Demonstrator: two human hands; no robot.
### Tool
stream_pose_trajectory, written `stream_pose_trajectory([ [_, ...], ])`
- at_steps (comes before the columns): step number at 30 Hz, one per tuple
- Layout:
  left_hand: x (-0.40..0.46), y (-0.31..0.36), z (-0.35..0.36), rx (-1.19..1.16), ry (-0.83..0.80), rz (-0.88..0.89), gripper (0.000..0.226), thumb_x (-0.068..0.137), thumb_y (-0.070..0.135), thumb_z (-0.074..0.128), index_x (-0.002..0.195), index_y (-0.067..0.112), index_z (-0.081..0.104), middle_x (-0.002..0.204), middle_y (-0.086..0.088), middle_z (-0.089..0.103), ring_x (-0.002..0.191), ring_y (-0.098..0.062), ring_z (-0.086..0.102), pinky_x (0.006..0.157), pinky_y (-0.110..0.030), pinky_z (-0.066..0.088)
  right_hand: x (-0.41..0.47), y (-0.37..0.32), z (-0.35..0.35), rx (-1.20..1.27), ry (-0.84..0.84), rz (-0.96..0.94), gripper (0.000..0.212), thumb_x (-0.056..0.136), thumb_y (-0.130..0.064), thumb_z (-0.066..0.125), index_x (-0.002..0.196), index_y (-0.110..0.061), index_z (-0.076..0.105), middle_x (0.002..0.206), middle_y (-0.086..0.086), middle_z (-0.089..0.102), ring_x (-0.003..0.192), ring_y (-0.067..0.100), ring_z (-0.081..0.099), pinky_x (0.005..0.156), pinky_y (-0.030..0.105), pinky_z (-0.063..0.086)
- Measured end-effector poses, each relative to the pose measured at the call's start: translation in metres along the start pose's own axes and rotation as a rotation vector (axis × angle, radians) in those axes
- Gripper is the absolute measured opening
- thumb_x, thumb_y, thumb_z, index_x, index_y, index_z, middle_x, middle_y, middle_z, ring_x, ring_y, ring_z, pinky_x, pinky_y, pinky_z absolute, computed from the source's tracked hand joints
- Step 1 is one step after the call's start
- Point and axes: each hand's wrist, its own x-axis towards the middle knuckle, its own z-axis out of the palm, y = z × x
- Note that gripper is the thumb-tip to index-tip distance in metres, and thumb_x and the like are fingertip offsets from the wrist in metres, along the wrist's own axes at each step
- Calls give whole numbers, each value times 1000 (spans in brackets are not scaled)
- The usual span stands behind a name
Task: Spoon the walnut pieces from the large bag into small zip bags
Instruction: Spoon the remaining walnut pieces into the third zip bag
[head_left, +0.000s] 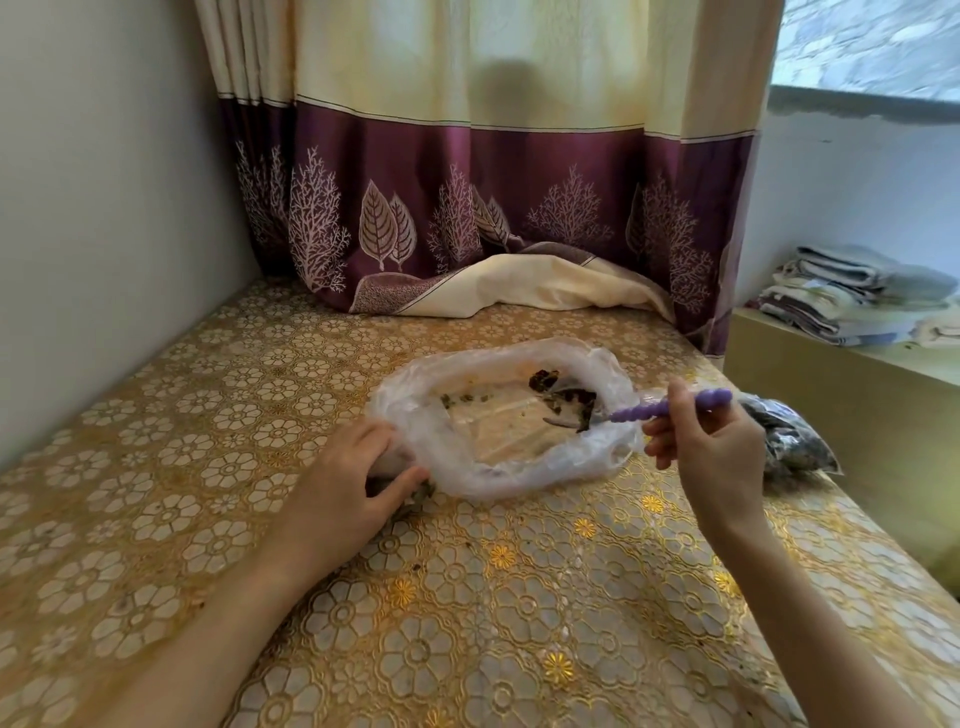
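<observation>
Two hands: at frame centre, both gripping
Left hand (358, 467): pinches large bag (441, 467) rim
Right hand (711, 441): grasps purple spoon (670, 407), bowl among walnut pieces (571, 402)
Filled zip bag (795, 441): right edge, on table (519, 597)

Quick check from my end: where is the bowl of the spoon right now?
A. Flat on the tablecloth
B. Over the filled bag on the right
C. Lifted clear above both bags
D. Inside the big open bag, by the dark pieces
D: the right hand holds the purple spoon, whose bowl sits inside the big open bag against the dark pieces.
</observation>
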Motion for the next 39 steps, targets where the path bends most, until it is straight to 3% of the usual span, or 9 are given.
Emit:
stream_pose_trajectory([
  [3,0,2,-2,60,-71,29,59,77,60,39,110,16,59,123,5,53,117,-11,45,102,-33,37,-4,-1,1,-72,-25,-55,38,95,-27,52,79,6,63,65,14,68,45,15,58,40,22,45],
  [7,-1,3,-5,105,-202,53,51,78,66,24,101,30,52,97,19,53,91,-4,51,84,-23,42,-10,-2,2,-176,6,-165,25,94,-23,54,72,-13,57,61,-7,69,40,8,57,41,16,44],
  [11,-1,1,-3,188,-236,54,34,89,55,31,104,31,48,96,18,54,91,-5,51,82,-20,37,-13,0,4,-250,27,-266,24,94,-24,55,71,-23,50,65,-8,70,41,7,58,41,19,46],
  [16,0,0,-1,243,-252,72,28,92,52,31,106,32,44,99,17,55,92,-8,53,84,-24,38,-16,1,13,-368,29,-384,25,92,-35,52,72,-19,50,66,-3,69,47,7,60,49,30,51],
  [21,0,-2,0,233,-234,91,28,92,52,30,103,31,45,93,18,54,86,-6,53,76,-22,34,-17,7,16,-416,5,-433,27,91,-24,56,73,-6,52,64,8,67,47,17,59,47,33,49],
  [33,0,-3,0,229,-236,95,27,91,52,28,98,31,43,88,19,51,84,-6,53,73,-22,33,-2,30,20,-495,24,-294,21,93,-21,58,83,-3,60,69,10,67,56,23,62,56,44,53],
  [37,0,-3,0,193,-233,83,30,89,54,28,95,30,45,87,18,56,81,-4,55,75,-23,39,-1,36,20,-331,96,-59,14,93,-24,56,82,-20,62,71,4,70,56,13,65,61,34,57],
  [39,-1,-3,1,176,-219,71,31,87,55,29,94,30,46,87,17,58,80,-4,55,73,-22,39,0,39,17,-201,157,89,16,93,-24,56,79,-21,63,71,1,70,60,15,68,72,38,58],
])
